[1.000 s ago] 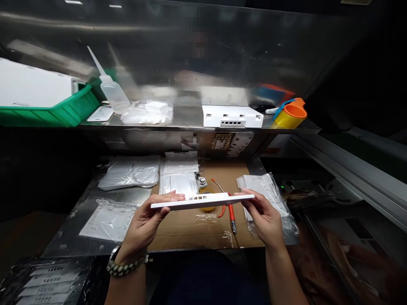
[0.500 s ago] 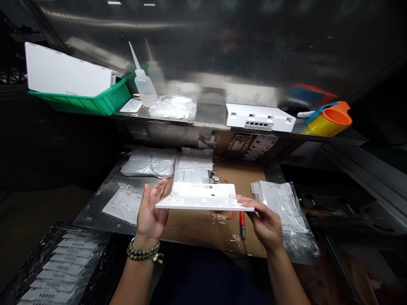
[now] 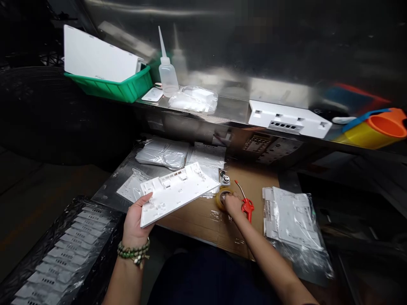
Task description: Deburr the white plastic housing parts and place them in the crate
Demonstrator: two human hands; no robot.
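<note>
White panel (image 3: 179, 192) lies pinched in left hand (image 3: 136, 221); right hand (image 3: 233, 204) touches tape (image 3: 218, 200), grip unclear.

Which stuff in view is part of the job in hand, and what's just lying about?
In hand:
- white panel, held by the left hand
- tape roll, right hand at it

Apparently just lying about, untouched:
- red-handled tool, beside the right hand
- squeeze bottle, on the shelf
- green bin, same shelf
</note>
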